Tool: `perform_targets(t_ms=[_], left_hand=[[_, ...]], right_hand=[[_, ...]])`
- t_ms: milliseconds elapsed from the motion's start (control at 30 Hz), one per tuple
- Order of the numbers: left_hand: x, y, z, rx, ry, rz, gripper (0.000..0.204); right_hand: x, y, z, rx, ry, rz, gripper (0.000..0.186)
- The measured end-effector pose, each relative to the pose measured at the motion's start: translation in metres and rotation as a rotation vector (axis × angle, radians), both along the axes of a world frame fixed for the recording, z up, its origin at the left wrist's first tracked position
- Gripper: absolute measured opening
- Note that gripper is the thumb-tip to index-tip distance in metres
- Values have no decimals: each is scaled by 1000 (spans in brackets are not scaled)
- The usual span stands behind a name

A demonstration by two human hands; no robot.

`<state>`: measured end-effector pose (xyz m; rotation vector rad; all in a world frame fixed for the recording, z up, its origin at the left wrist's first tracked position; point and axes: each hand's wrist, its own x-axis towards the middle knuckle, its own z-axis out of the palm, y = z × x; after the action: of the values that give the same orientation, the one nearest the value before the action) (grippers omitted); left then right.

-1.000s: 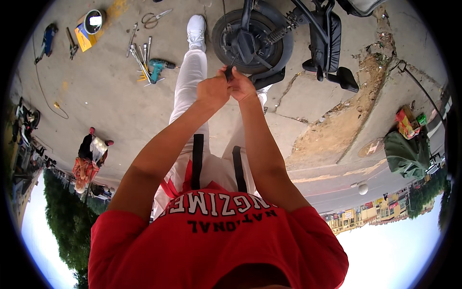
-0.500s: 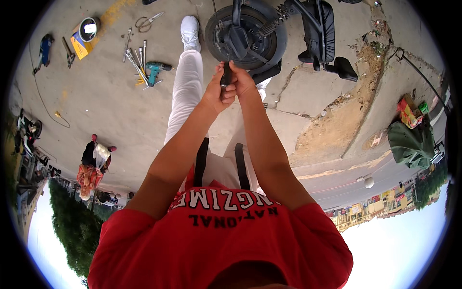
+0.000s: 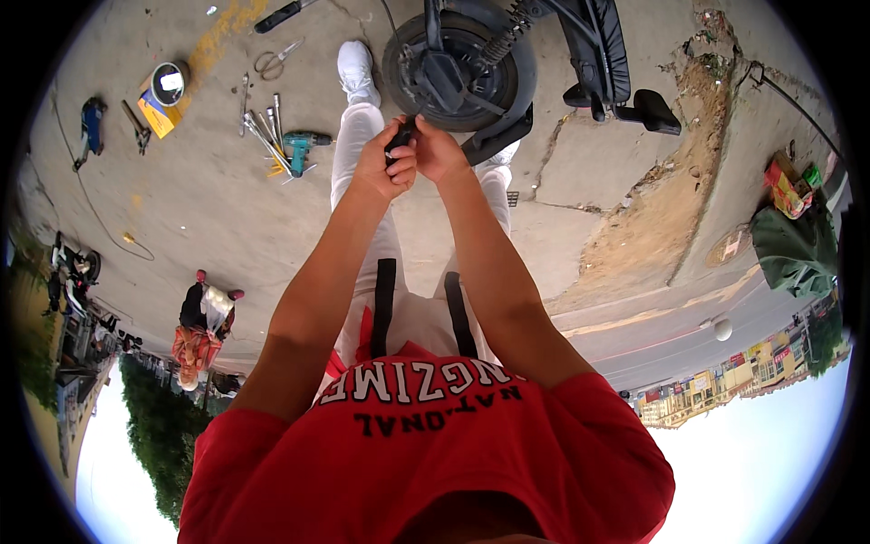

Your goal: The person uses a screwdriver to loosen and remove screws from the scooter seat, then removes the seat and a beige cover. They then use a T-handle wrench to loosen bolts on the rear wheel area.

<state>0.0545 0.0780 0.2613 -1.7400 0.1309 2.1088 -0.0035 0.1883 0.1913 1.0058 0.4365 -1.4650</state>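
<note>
In front of my legs, my left hand (image 3: 385,166) is closed around a short, black tool handle (image 3: 401,138); its working end is hidden, so I cannot tell which tool it is. Pressed against it from the other side is my right hand (image 3: 439,150), with fingers bent at the handle's upper end. Just beyond both hands is the black wheel (image 3: 450,86) of a scooter or small motorbike, with a coil-spring shock absorber (image 3: 507,34) beside it. A black padded seat (image 3: 603,54) lies at the wheel's right.
Left of my shoe lie a teal power drill (image 3: 299,152), several wrenches (image 3: 263,131) and scissors (image 3: 275,62). Farther left are a round tin (image 3: 169,83), a yellow box (image 3: 158,113) and pliers (image 3: 136,127). Broken concrete (image 3: 648,195) runs along the right. A person (image 3: 201,326) is at the left.
Both hands have shifted slightly left and down with the black handle, a little away from the wheel. The handle now tilts more. The whole view has shifted slightly.
</note>
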Motion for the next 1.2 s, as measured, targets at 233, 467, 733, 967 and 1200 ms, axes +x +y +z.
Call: perform_targets(t_ms=[233, 467, 733, 967, 1200], left_hand=[[6, 17, 5, -900, 180, -1108, 33], [2, 8, -4, -836, 127, -1391, 34], [3, 20, 3, 217, 78, 275, 35], [-2, 17, 7, -991, 203, -1845, 37], [-11, -11, 4, 6, 23, -158, 39]], right_hand=[[12, 9, -7, 45, 34, -41, 21], [24, 2, -17, 83, -33, -99, 18], [3, 11, -9, -23, -3, -14, 20], [19, -1, -13, 148, -7, -76, 18], [7, -3, -2, 62, -17, -123, 19]])
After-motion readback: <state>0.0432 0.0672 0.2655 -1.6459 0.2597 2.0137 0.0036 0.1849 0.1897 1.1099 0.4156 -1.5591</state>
